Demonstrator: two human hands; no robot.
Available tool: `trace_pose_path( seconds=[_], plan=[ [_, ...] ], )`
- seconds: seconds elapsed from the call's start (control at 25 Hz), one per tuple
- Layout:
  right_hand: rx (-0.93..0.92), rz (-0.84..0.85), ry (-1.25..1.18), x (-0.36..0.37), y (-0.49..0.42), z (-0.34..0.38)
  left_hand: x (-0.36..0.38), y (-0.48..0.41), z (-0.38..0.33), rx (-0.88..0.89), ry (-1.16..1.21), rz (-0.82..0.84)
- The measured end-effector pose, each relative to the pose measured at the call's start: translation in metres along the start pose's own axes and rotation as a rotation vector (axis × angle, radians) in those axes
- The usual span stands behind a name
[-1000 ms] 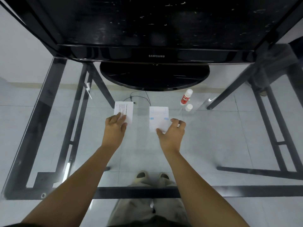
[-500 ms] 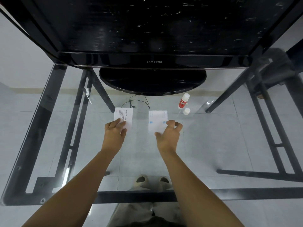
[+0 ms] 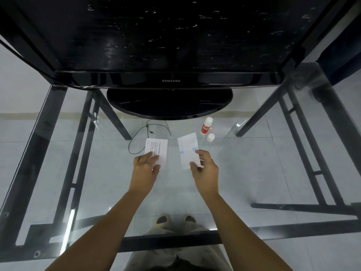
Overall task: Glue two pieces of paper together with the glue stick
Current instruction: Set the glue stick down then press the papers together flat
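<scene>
Pale tiled floor point(image 3: 244, 169) seen straight through a clear glass worktop point(image 3: 254, 153) on a black metal frame point(image 3: 56, 153); light grey wall at left. A large black television point(image 3: 166, 36), screen off and flecked with dust, stands at the far side of the worktop on an oval black base point(image 3: 169, 103). A thin black cable point(image 3: 140, 133) loops on the glass just in front of the base. Two bare forearms reach in from below; the person's slippered feet point(image 3: 175, 220) show on the floor under the glass. Left hand point(image 3: 145, 169) lies over the near edge of a white printed sheet point(image 3: 159, 148) that rests flat on the worktop, fingers point(image 3: 154, 158) spread loosely on top, pressing rather than gripping. Right hand point(image 3: 205, 169) pinches the near corner of a second white sheet point(image 3: 187, 148) with small blue marks, thumb and fingers closed on it; the sheet sits tilted, and whether its far end touches the glass cannot be told. The two sheets are near each other, not touching. Glue stick point(image 3: 206, 126), red body with white end, stands just beyond the right-hand sheet, its small white cap point(image 3: 210, 137) off and resting beside it on the glass.
</scene>
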State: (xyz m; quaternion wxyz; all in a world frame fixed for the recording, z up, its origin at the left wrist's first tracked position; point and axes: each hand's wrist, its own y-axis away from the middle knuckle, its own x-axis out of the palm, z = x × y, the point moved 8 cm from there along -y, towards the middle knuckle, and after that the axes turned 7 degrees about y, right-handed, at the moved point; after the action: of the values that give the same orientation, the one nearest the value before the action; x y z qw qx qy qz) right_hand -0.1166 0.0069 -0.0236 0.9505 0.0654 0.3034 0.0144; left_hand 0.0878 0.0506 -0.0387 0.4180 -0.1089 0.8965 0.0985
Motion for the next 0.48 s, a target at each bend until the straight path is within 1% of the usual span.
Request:
trace_pose_path(
  seconds=[0.12,0.28,0.48],
  plan=[
    [-0.040,-0.031,-0.039,-0.019,0.004,-0.005,0.019,-0.001,-0.019,0.018,0.017,0.030],
    [0.021,-0.053,-0.128,-0.028,0.006,-0.012,0.038,-0.001,-0.040,0.024,0.037,0.062],
    [-0.030,-0.168,-0.013,-0.036,0.005,-0.009,0.043,-0.003,-0.048,-0.012,0.062,0.020]
  ],
)
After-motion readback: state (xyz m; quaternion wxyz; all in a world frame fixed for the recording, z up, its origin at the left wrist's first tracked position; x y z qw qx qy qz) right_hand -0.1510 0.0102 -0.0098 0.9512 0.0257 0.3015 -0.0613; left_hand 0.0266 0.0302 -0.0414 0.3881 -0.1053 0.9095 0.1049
